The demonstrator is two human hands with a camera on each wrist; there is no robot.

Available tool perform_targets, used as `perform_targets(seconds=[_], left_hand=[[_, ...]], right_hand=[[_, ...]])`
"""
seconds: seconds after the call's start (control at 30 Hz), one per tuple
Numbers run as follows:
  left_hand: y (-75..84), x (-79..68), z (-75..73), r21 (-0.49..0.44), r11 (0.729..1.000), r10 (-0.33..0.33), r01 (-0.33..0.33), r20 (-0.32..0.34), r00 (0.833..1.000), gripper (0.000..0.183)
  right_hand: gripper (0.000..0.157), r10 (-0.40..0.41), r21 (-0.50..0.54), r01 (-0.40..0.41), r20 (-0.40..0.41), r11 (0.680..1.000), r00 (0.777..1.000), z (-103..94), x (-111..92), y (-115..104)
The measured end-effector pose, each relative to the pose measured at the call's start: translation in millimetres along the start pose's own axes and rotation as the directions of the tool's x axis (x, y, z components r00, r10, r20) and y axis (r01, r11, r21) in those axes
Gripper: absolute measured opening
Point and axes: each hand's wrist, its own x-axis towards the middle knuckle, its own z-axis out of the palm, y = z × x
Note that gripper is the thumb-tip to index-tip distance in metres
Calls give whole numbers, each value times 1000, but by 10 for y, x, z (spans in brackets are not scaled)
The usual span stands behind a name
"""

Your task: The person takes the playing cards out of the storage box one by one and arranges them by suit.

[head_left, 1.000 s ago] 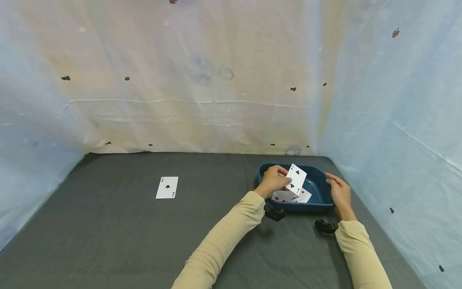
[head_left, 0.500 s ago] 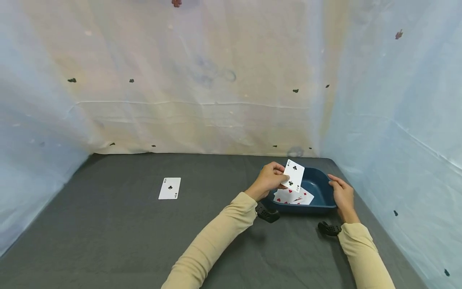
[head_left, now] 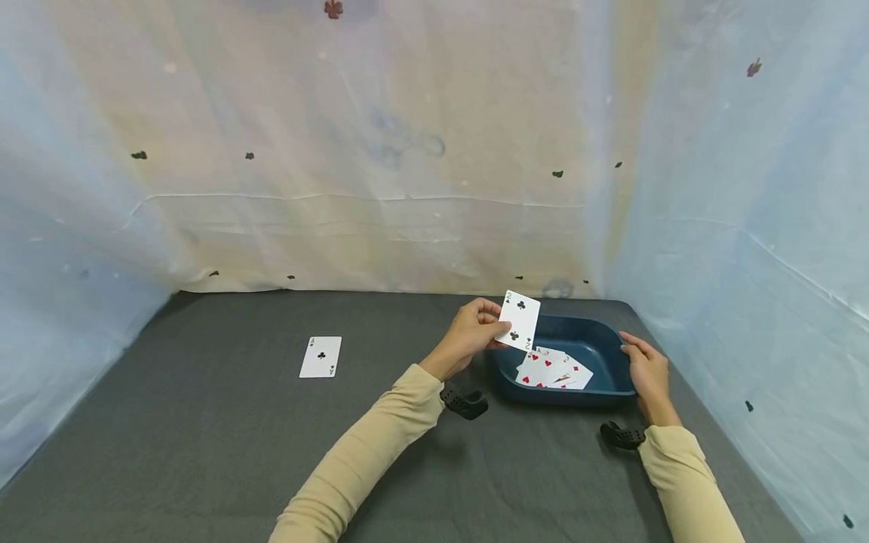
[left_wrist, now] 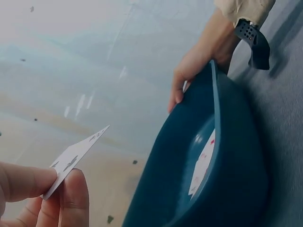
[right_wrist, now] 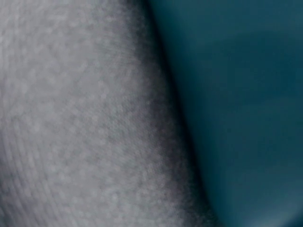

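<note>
Card, two of clubs (head_left: 520,320): gripped in a pinch by the left hand (head_left: 468,332), face toward the head camera. The thumb bears on the printed face near one edge; the fingers (left_wrist: 76,191) support the back. This edge pinch presumably leaves most of the face uncovered and readable while holding the thin card stable.

Container, blue bin (head_left: 570,396): located at 3 to 4 o'clock from the left hand, on the grey cloth (head_left: 204,445). The right hand (head_left: 648,373) grips the end wall at the bin's 3 o'clock, likely to steady the bin against sliding and to leave the opening accessible. The right wrist view shows only blurred cloth and bin wall, so the exact placing of those fingertips cannot be confirmed there.

Position of the two of clubs relative to the fingers: the card projects from the thumb tip toward 2 to 3 o'clock, with its lower corner at about 5 o'clock. In the left wrist view it is tilted and apart from the bin.

Contents, loose cards (head_left: 550,369): overlapping inside the bin, toward 6 to 7 o'clock; red hearts and a diamond are visible.

Separate item, ace of clubs (head_left: 321,357): face up on the cloth, well apart, between 8 and 9 o'clock from the left hand.
</note>
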Motion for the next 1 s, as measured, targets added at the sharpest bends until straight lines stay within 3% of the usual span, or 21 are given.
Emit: perform_targets(seconds=[0.5, 1.0], left_hand=[[-5, -206, -626, 24, 1000, 13, -11, -68, 998, 24], [-109, -423, -1166, 6, 1000, -19, 21, -193, 981, 24]], right_hand=[[43, 19, 8, -19, -30, 1000, 999, 48, -5, -7], [45, 26, -6, -26, -22, 1000, 999, 60, 4, 1]])
